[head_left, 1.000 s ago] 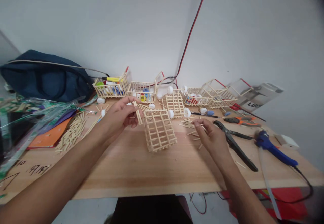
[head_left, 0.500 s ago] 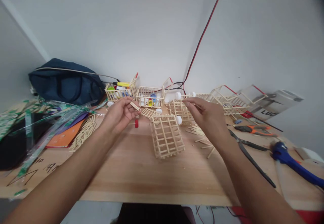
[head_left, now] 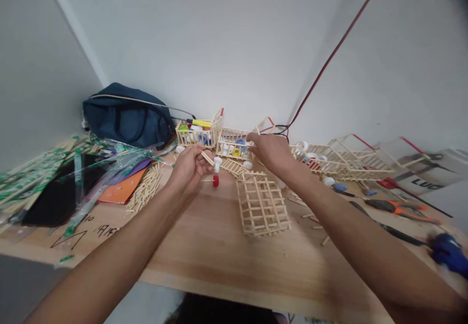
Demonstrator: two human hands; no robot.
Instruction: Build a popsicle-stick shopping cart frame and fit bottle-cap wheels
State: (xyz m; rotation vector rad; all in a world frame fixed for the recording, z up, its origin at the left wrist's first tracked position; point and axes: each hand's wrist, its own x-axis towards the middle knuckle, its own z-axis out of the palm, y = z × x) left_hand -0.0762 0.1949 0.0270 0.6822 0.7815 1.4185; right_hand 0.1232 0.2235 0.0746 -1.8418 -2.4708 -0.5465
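My left hand (head_left: pixel 192 169) pinches a few short wooden sticks (head_left: pixel 207 157) at its fingertips, above the bench. Beside those fingers are a white bottle cap (head_left: pixel 217 162) and a red cap (head_left: pixel 216 181) on the end of a stick. My right hand (head_left: pixel 269 151) is in front of a stick basket holding small caps (head_left: pixel 234 148), its fingers bent and close together; what they hold, if anything, is hidden. Below it stands a lattice box of glued sticks (head_left: pixel 263 204). A small slatted stick panel (head_left: pixel 233 167) lies between the hands.
More stick baskets (head_left: pixel 325 160) line the wall, some with red-topped handles. Loose sticks (head_left: pixel 144 190), orange card (head_left: pixel 122 187), plastic wrap and a blue bag (head_left: pixel 127 116) are on the left. Orange-handled pliers (head_left: pixel 402 208) and a blue glue gun (head_left: pixel 448 253) lie right.
The view has turned right, shifting the bench leftward-to-right in frame. My right hand has moved left across the baskets, toward the one with caps. My left hand keeps its sticks.
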